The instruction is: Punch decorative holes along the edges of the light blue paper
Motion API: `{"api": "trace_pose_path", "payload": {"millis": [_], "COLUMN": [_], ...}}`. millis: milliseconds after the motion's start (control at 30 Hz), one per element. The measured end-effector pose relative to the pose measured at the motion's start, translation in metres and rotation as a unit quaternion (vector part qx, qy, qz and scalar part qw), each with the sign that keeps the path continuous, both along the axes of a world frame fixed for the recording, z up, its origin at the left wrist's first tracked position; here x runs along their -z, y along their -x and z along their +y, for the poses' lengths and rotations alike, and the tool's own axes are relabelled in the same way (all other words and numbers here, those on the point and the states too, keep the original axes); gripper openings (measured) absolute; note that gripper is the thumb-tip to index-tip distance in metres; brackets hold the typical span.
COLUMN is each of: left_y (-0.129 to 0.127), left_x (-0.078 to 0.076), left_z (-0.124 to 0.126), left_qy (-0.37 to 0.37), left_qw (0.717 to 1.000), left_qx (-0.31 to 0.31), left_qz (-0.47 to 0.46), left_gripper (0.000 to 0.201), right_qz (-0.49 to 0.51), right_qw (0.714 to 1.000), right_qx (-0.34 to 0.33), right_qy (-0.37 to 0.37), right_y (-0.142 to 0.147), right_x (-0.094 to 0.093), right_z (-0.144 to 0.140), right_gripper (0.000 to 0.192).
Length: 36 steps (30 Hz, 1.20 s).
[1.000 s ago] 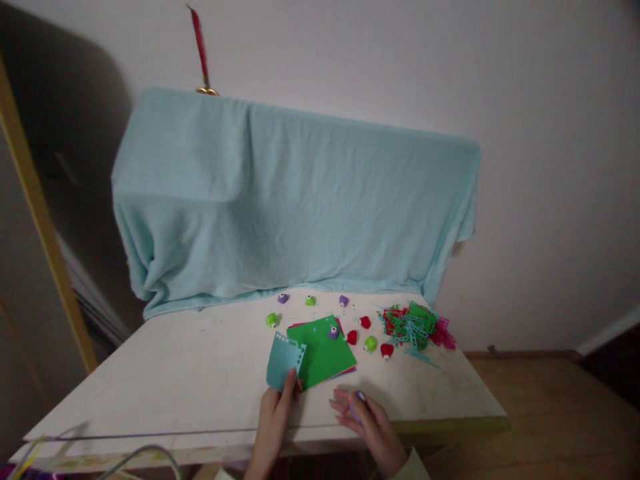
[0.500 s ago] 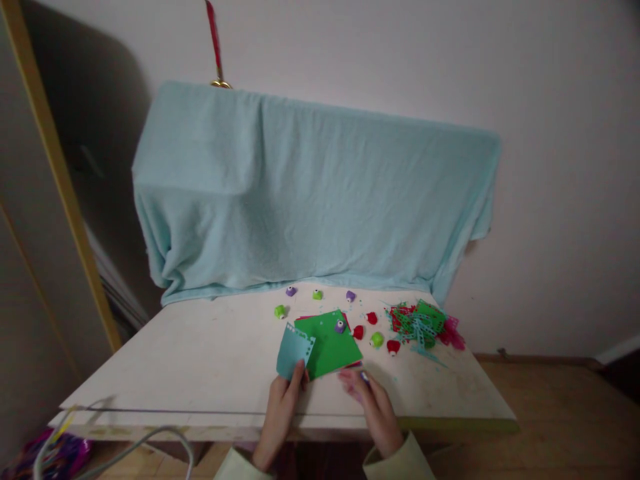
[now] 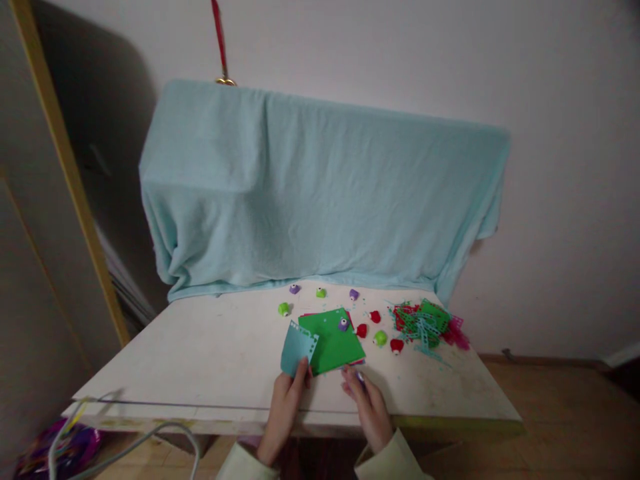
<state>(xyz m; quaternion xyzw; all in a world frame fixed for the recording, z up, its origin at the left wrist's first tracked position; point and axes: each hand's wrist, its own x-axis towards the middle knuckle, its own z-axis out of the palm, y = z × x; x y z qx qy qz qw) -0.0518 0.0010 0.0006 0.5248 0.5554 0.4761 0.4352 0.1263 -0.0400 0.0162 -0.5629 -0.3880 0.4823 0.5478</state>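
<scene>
Thumb and fingers of the left hand [image 3: 289,393] are closed on the lower edge of a light-blue sheet [image 3: 296,351]. From my remote station, I read the sheet as tilted up, with holes along its upper and right edges. Its right side overlaps, in my view, the left part of a green sheet [image 3: 334,350]; I cannot tell whether the 2 touch. The green sheet lies flat on the white table [image 3: 210,347], with red and pink edges showing beneath it.

The right hand [image 3: 369,403] is curled around a small purple item [image 3: 361,378], mostly hidden by the fingers. I note this hand just below the near right corner of the green sheet.

I count 9 small colored pieces, each set apart from the hands:
- 3 purple, of which 1, a purple piece [image 3: 343,324], rests on the green sheet.
- 3 green, including a green piece [image 3: 380,338] right of the sheet.
- 3 red, including a red piece [image 3: 397,346] near the scraps.

Perforated paper scraps [image 3: 423,323] in red, green, light blue and pink form a heap at the right of the table. Behind, I see a pale blue cloth [image 3: 325,193] draped down to the rear edge.
</scene>
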Motion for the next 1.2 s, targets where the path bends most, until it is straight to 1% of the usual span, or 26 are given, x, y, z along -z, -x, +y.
{"api": "trace_pose_path", "payload": {"millis": [67,133,167,200,233,300,333,367,433,500,533,600,700,833,967,1067,1167,1200], "left_y": [0.0,0.0,0.0,0.0,0.0,0.0,0.001,0.001,0.003,0.004,0.004,0.005,0.007,0.008,0.006,0.006,0.007,0.008], "left_x": [-0.001,-0.002,-0.003,-0.003,-0.004,-0.004,-0.005,-0.005,-0.005,-0.003,-0.003,-0.001,0.0,-0.002,-0.005,-0.006,-0.007,-0.007], "left_z": [0.0,0.0,0.0,-0.001,-0.001,-0.001,-0.001,0.0,0.001,0.003,0.004,0.007,0.009,0.008,0.007,0.007,0.007,0.007], "left_qy": [0.0,-0.002,0.0,0.002,0.003,0.002,0.001,0.0,0.0,0.0,-0.002,-0.003,-0.002,-0.006,-0.004,-0.008,-0.009,-0.006], "left_qw": [1.0,1.0,1.0,1.0,1.0,1.0,1.0,1.0,0.999,0.997,0.996,0.994,0.99,0.987,0.99,0.991,0.99,0.99], "left_qx": [0.009,0.015,0.016,0.014,0.011,0.0,-0.007,-0.013,-0.022,-0.028,-0.029,-0.022,-0.007,0.009,-0.012,-0.018,-0.006,0.002], "left_qz": [-0.003,-0.006,-0.005,-0.004,-0.003,-0.009,-0.015,-0.024,-0.044,-0.068,-0.081,-0.108,-0.143,-0.163,-0.14,-0.135,-0.141,-0.141], "left_gripper": [0.047,0.046,0.046,0.046,0.045,0.045,0.045,0.044,0.043,0.044,0.044,0.045,0.043,0.04,0.042,0.045,0.044,0.043], "right_qz": [-0.06,-0.113,-0.124,-0.116,-0.094,-0.057,-0.065,-0.099,-0.216,-0.336,-0.386,-0.46,-0.519,-0.55,-0.572,-0.59,-0.607,-0.614], "right_qw": [0.995,0.982,0.978,0.98,0.986,0.998,0.997,0.993,0.967,0.924,0.902,0.866,0.832,0.811,0.798,0.787,0.783,0.782], "right_qx": [0.08,0.152,0.169,0.165,0.135,0.035,-0.02,-0.058,-0.113,-0.137,-0.142,-0.147,-0.155,-0.156,-0.156,-0.149,-0.117,-0.092], "right_qy": [0.011,0.014,0.011,0.004,-0.005,-0.019,-0.021,-0.028,-0.073,-0.118,-0.13,-0.13,-0.122,-0.122,-0.114,-0.101,-0.07,-0.055], "right_y": [-0.03,-0.055,-0.062,-0.065,-0.062,-0.044,-0.031,-0.018,0.007,0.022,0.027,0.03,0.031,0.033,0.032,0.012,-0.03,-0.048], "right_x": [-0.001,-0.005,-0.007,-0.01,-0.013,-0.02,-0.023,-0.026,-0.03,-0.031,-0.031,-0.028,-0.026,-0.025,-0.024,-0.021,-0.011,-0.008], "right_z": [-0.003,-0.006,-0.007,-0.008,-0.008,-0.009,-0.011,-0.012,-0.016,-0.019,-0.019,-0.019,-0.016,-0.014,-0.016,-0.019,-0.021,-0.022], "right_gripper": [0.059,0.059,0.06,0.06,0.059,0.055,0.053,0.05,0.042,0.04,0.041,0.044,0.044,0.045,0.046,0.046,0.046,0.046]}}
